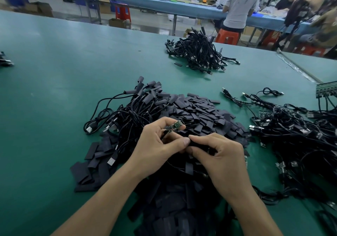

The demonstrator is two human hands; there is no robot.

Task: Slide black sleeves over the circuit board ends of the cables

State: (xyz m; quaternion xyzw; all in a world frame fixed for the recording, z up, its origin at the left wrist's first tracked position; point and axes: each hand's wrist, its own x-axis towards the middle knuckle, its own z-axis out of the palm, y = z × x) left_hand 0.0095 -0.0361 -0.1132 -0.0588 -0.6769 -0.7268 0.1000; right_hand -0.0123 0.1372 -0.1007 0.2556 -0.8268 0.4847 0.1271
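The left hand [156,144] pinches a cable [164,134] just behind its bare circuit board [174,126], over the near heap of sleeves [200,115]. The right hand [218,155] appears to pinch one sleeve [197,144] just beside it. The person should squeeze the sleeve's mouth open, line it up with the board's tip and push it straight on.

- Sleeve pile [200,115]: on table [54,89]; taken as reference.
- Tangle of sleeved cables [131,111]: overlaps pile's left edge.
- Unsleeved cables [291,126]: right of pile.
- Cable bundle [198,55]: well behind pile.
- Left hand [156,144] holding circuit board [174,126], right hand [218,155] pinching a sleeve [197,144]: over pile's middle, side by side.
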